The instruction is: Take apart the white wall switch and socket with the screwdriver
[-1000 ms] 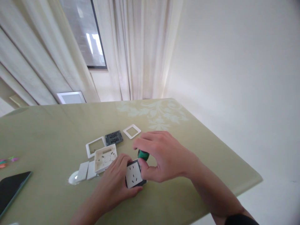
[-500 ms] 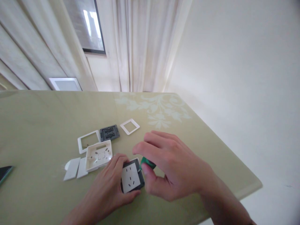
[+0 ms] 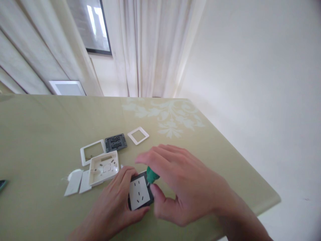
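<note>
Near the front of the table, my left hand [image 3: 119,197] is closed around a wall socket [image 3: 139,193] with a white slotted face and dark grey edges. Its thumb lies along the near edge and its fingers along the far side. A screwdriver [image 3: 152,174] with a green handle is in my right hand [image 3: 178,184], between thumb and fingers. The screwdriver's short visible shaft meets the socket's right edge; its tip is too small to make out. Left of my left hand sits an open white mounting box [image 3: 91,177].
Beyond the box lie a white frame [image 3: 81,157], a dark grey socket back [image 3: 116,143] and a smaller white frame [image 3: 133,138]. White flat plates [image 3: 73,183] rest left of the box. A dark object [image 3: 3,184] is at the left edge. The green table [image 3: 225,160] ends near a wall.
My right hand's fingers have shifted left over the screwdriver, and the green handle now stands more upright and further left. My left hand still holds the socket. The view has shifted slightly.
</note>
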Available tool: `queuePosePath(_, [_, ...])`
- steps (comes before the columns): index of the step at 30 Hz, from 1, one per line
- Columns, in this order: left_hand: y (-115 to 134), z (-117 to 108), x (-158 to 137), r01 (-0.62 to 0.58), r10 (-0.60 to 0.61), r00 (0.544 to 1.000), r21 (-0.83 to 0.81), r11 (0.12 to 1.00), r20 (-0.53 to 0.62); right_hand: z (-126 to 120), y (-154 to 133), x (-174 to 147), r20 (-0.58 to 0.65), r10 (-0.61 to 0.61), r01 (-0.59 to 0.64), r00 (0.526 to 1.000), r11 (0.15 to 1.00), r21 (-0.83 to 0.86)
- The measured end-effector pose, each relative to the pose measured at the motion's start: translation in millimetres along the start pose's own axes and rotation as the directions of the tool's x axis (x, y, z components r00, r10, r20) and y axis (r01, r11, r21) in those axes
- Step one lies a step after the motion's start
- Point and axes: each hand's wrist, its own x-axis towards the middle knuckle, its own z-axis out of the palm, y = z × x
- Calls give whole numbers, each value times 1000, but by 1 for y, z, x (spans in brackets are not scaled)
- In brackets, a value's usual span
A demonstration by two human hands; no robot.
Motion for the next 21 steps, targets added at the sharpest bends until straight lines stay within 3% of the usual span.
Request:
queuePosePath(3, [0,-1,1,-3,4,1000,36,999,-6,1,3,-1,-106,66,-81,992,986,-145])
queuePosePath(6, [0,-1,1,-5,4,1000,23,1000,22,0,3,0,-8,-28,27,1000,999,-40])
queuePosePath(8, [1,-1,0,-23,23,999,14,1000,25,1,2,0,-8,-51,50,999,998,-37])
queuePosePath(11, [1,-1,-1,-37,38,999,41,998,-12,2,1,0,-119,67,-91,991,974,-206])
queuePosePath(13, [0,-1,-2,-32,34,999,58,998,-27,1,0,-1,-76,80,-92,994,981,-168])
queuePosePath(16, [-1,-1,0,-41,42,999,55,998,-15,-2,-3,0,34,-12,12,999,1000,-3])
queuePosePath(21, [-1,0,0,-54,56,998,70,996,-26,-1,-3,0,-28,73,-77,997,988,-136])
